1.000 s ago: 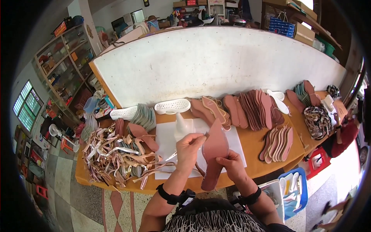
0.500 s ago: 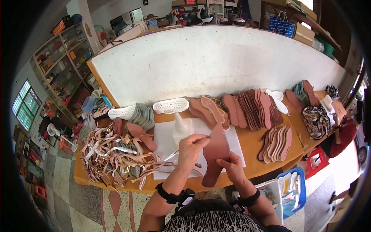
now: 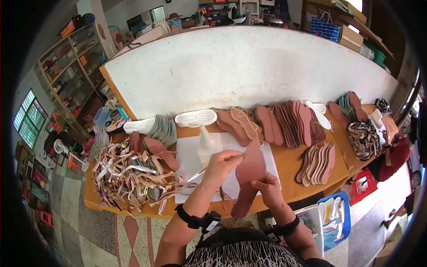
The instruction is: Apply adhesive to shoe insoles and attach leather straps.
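Observation:
A reddish-brown insole (image 3: 251, 169) is held up slanting over the table, its pointed end away from me. My right hand (image 3: 269, 190) grips its right edge, thumb on top. The fingers of my left hand (image 3: 222, 167) are closed at its upper left edge, seemingly pinching it. Beside my left wrist a thin, pale, pointed tool (image 3: 196, 175) shows; whether it is held or lies there I cannot tell. A white squeeze bottle (image 3: 208, 143) with a cone nozzle stands on white paper (image 3: 184, 153) beyond my left hand. A brown strap (image 3: 223, 192) hangs near the insole.
A heap of straps (image 3: 131, 175) covers the table's left. White shoe soles (image 3: 195, 117) and stacked brown insoles (image 3: 291, 124) line the white board (image 3: 249, 66). Paler insoles (image 3: 318, 164) lie at right. A blue basket (image 3: 344, 218) stands below; a person in red (image 3: 395, 160) sits far right.
The insole and both hands have shifted only slightly, the right hand a little to the right. The brown strap by the insole now hangs in a different shape.

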Available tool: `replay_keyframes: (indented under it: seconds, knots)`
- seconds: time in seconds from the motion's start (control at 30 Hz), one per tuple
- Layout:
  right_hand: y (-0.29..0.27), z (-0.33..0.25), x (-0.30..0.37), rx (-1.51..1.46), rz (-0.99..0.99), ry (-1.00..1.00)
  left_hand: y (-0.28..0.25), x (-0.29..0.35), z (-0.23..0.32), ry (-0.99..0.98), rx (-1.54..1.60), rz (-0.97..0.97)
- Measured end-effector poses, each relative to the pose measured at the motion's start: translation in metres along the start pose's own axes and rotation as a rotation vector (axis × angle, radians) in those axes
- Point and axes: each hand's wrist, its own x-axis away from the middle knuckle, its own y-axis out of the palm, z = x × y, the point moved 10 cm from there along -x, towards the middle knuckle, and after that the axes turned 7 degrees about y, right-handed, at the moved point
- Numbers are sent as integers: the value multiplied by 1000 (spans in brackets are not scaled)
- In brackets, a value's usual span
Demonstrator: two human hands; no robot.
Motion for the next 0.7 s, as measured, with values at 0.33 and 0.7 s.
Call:
replay_keyframes:
  seconds: [0.33,0.7]
  knots:
    - [-7,-4,3,-100,17,5,2,4,-8,39,146,95]
    - [-12,-4,8,-144,27,-67,12,7,3,225,-171,117]
